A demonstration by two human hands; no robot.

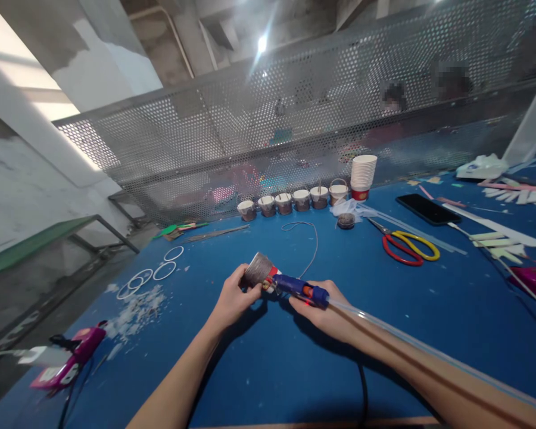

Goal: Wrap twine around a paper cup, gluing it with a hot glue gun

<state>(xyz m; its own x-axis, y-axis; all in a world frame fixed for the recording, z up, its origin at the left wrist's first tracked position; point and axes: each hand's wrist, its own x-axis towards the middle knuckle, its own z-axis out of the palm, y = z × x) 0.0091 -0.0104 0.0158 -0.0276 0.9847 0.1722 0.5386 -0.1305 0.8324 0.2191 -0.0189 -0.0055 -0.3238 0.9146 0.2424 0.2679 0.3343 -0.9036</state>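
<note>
Nearest the lens, two bare forearms reaching over the blue tabletop (259,369). Left hand (232,301) wrapped round a small cup (258,269) tipped on its side, fingers closed on its grey wall, mouth turned away so nothing inside can be read. Right hand (324,310) clenched on a blue glue gun (300,288), nozzle meeting the cup's red-and-white end, a clear glue stick (406,339) trailing back along the forearm and off the right edge. Farther back, against the perforated metal screen (268,125), a row of six small cups (292,201) standing upright, pale tops over brown sides, two with thin wire handles; contents too small to tell, possibly filled level. Just right of the row, a tall stack of white paper cups (363,176) seated on a red base. Beside that, a crumpled bit of clear film and a dark round spool (346,220). Red-and-yellow scissors (406,245) and a black phone (427,209) well to the right. White rings (154,271) and white scraps at the left, a pink glue gun (69,360) near the left corner with its cord cut off by the frame. Beyond the screen, blurred figures and coloured shapes, not readable.
</note>
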